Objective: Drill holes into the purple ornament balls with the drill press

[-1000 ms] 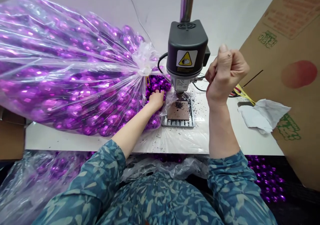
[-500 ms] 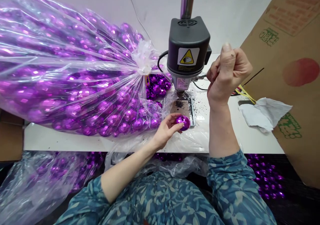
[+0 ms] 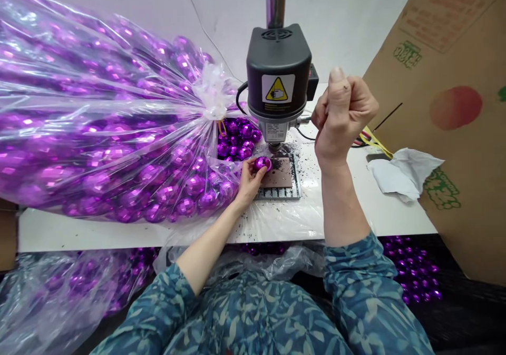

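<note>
My left hand pinches a shiny purple faceted ball between thumb and fingers. The ball is at the left side of the base plate, below and slightly left of the chuck of a black bench drill press. My right hand is closed in a fist to the right of the machine, around the end of its metal feed lever; the fist hides the grip. Dark shavings lie on and around the plate. More purple balls sit behind my left hand.
A big tied clear bag of purple balls fills the left of the white table. At right stand a cardboard box, crumpled white paper and something yellow-handled. Below the table edge are more balls.
My left hand has moved the ball up and left, from the plate's front edge to nearer the chuck. My right fist keeps its hold. The view has shifted slightly to the right.
</note>
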Motion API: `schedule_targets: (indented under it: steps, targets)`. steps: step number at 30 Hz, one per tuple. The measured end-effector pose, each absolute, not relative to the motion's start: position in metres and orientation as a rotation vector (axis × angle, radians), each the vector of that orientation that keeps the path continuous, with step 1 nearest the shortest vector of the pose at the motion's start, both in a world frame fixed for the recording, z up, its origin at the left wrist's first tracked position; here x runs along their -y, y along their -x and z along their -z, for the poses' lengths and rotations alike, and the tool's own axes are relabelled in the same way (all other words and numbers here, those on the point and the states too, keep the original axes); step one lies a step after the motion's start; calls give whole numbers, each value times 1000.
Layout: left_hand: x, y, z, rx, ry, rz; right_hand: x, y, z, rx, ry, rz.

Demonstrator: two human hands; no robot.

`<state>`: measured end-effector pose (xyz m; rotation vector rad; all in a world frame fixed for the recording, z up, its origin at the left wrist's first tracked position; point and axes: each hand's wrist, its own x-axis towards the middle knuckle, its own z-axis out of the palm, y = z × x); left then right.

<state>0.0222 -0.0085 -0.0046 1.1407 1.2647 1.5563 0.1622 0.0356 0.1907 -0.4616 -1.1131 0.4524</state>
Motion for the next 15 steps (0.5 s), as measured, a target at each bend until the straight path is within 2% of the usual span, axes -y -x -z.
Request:
schedule_targets:
  steps: [15]
  targets:
    - [4,-17,0,-1131,-987,-1415,-34,-161,-190,1119,498,-433]
